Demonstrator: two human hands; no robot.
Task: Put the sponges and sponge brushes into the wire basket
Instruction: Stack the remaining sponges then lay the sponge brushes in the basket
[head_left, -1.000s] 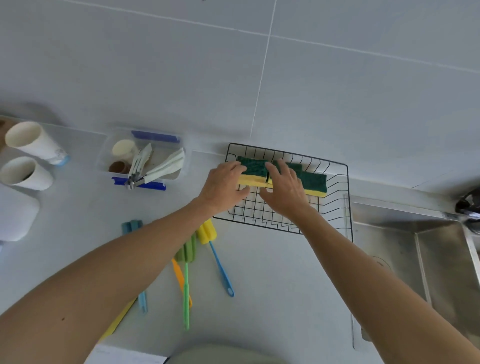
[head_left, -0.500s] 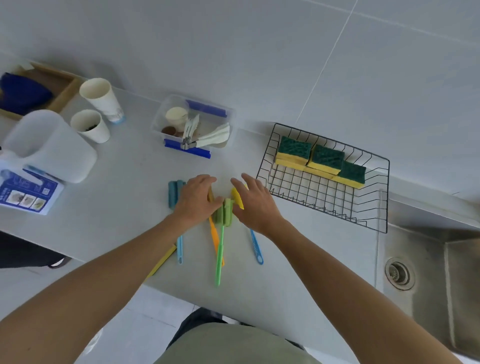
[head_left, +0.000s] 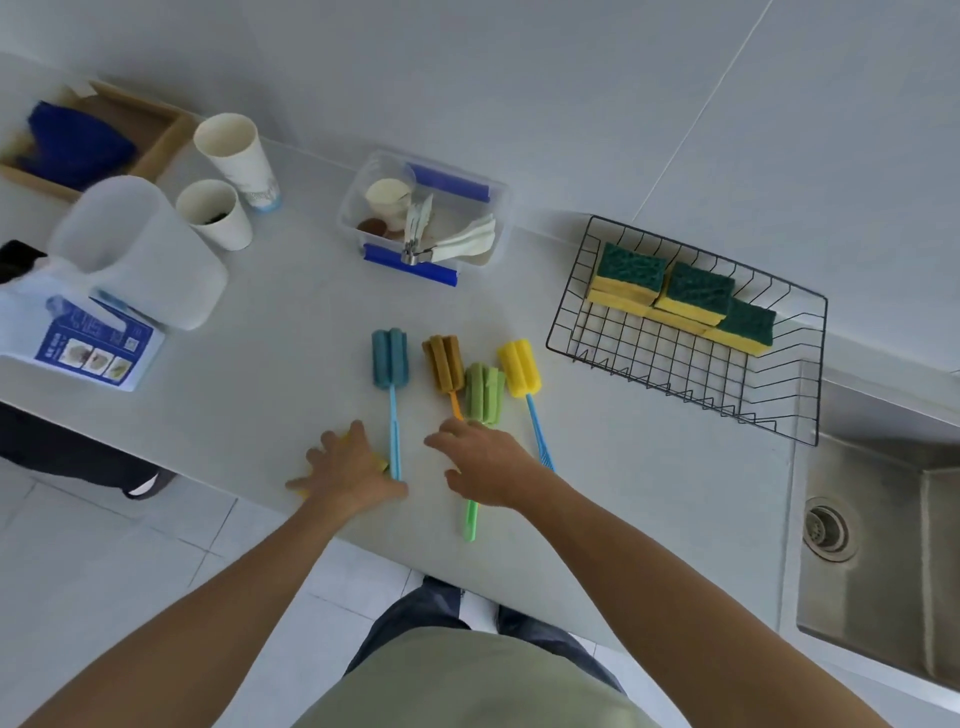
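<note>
Sponges (head_left: 691, 296) already in basket (head_left: 810, 410) beyond right hand (head_left: 488, 467); both hands, left hand (head_left: 348, 467) too, spread flat, empty, over brush handles (head_left: 395, 436), grasp next.

The wire basket (head_left: 769, 410) is thin black metal wire. The sponges (head_left: 691, 296) are soft yellow foam under rough green scouring pads — the sponge brushes (head_left: 483, 392) have porous foam heads on smooth plastic handles. The surface (head_left: 260, 374) is matt pale grey; the sink (head_left: 878, 561) is brushed steel.
</note>
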